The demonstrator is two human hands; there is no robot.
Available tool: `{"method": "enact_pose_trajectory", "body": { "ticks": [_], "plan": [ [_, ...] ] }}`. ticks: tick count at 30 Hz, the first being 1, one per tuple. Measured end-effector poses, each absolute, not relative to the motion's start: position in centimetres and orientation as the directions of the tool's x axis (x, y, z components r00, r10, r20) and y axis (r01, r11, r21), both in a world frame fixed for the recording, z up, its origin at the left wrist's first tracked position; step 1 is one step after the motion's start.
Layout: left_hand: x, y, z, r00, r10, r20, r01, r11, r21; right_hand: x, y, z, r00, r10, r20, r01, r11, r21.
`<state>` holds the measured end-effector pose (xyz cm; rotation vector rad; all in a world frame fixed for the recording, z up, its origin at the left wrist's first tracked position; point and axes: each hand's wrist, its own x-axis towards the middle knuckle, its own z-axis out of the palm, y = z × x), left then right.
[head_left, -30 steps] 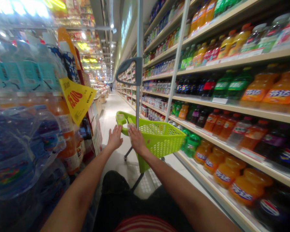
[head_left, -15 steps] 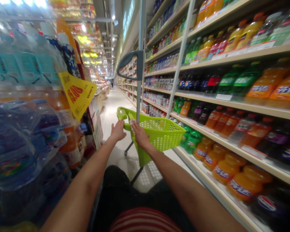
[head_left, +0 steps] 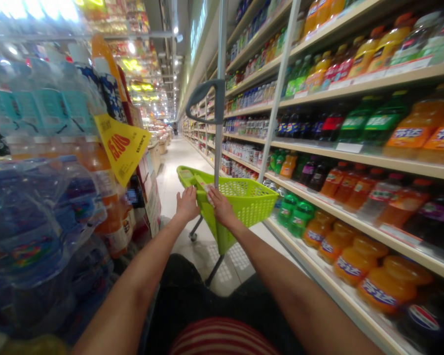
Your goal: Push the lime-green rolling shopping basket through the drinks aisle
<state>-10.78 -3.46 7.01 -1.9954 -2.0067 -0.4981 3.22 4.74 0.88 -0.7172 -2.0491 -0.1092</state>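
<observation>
A lime-green shopping basket trolley (head_left: 247,201) with a perforated basket stands in front of me. Its grey loop handle (head_left: 220,101) sits high on a metal pole. My left hand (head_left: 187,203) is closed on the basket's near rim, left of the pole. Just right of it, my right hand (head_left: 223,207) lies at the base of the pole, fingers forward over a small pale piece (head_left: 208,193) that resembles a tissue. The fingers cover most of that piece, and its exact kind is unclear.
Soft drink bottles (head_left: 381,291) line the shelves (head_left: 410,167) close on the right. Wrapped bottle packs (head_left: 40,222) are stacked on the left under a yellow price sign (head_left: 123,148). A tiled aisle (head_left: 170,153) runs ahead, with a distant person (head_left: 175,128).
Both hands have shifted slightly right and down in view. The basket's far end has swung a little left relative to the shelves. The right hand stays beside the pole.
</observation>
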Motion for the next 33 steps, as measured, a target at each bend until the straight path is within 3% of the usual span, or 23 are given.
{"method": "enact_pose_trajectory", "body": {
  "ticks": [12,19,26,33],
  "plan": [
    [-10.1,-3.1,7.3,0.103,0.873,0.476,0.994,-0.108,-0.017,6.0,4.5,2.4,-0.353,0.517,0.780,0.454,0.823,-0.340],
    [-10.4,-3.0,6.5,0.025,0.923,0.384,0.999,-0.035,0.019,4.0,1.9,4.2,-0.427,0.423,0.799,0.405,0.880,-0.249],
    [-10.9,-3.3,6.3,0.104,0.903,0.416,0.995,-0.095,-0.043,4.8,2.5,4.5,-0.310,0.501,0.808,0.544,0.791,-0.281],
    [-10.3,-2.8,6.5,0.100,0.920,0.378,0.995,-0.088,-0.049,2.9,1.8,3.3,-0.315,0.451,0.835,0.554,0.802,-0.224]
  ]
}}
